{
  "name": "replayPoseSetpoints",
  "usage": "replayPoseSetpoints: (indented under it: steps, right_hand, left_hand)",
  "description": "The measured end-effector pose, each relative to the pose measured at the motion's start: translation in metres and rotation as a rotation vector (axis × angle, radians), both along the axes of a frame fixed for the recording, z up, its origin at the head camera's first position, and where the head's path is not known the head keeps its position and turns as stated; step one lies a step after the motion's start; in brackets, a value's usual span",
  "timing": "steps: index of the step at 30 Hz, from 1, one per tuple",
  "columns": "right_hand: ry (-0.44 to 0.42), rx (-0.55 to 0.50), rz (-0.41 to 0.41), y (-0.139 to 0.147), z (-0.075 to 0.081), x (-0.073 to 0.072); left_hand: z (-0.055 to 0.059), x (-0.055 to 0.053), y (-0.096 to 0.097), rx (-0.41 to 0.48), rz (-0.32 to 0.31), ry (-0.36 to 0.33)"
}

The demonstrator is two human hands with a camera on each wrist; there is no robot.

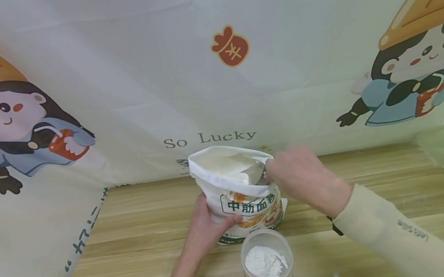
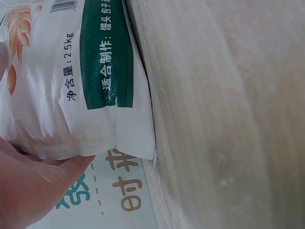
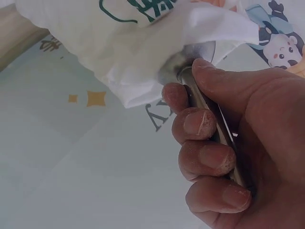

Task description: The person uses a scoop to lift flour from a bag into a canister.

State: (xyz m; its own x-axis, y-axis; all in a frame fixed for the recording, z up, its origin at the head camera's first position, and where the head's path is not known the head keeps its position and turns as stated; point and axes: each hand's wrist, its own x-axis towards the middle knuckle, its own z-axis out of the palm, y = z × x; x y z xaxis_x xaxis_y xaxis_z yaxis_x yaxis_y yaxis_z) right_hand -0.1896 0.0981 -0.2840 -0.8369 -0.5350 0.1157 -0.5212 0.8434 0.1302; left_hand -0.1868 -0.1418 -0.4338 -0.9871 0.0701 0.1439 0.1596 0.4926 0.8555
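Left hand (image 1: pixel 206 225) gripping white printed flour sack (image 1: pixel 243 198): likely heavy, slack, hold low; right hand (image 1: pixel 304 177) clasping silver metal scoop (image 1: pixel 255 172), likely stiff, by handle (image 3: pixel 196 92).

I face a pale, creased sheet (image 1: pixel 143 83) rising behind the far edge of my wood-grained surface (image 1: pixel 134 244), "So Lucky" lettering (image 1: pixel 210 138) low on it; I see orange-capped cartoon figures (image 1: pixel 4 110) above both far corners.
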Motion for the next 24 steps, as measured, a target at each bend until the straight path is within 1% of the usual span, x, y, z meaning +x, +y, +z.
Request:
replayPoseSetpoints:
  steps: [3,9,15,24]
  right_hand:
    - [0.011,-0.008,0.011,0.0,-0.003,0.0]
    - [-0.002,-0.035,0.01,0.001,-0.009,-0.002]
    - [0.012,-0.063,0.01,0.001,-0.014,-0.004]
    - [-0.017,-0.099,0.01,0.0,-0.02,-0.006]
  left_hand:
    - [0.0,0.0,0.0,-0.002,0.0,0.001]
    - [-0.002,-0.001,-0.001,-0.016,0.001,0.015]
    - [-0.002,-0.001,0.0,-0.017,0.003,0.018]
    - [-0.002,-0.001,0.0,-0.016,0.012,0.012]
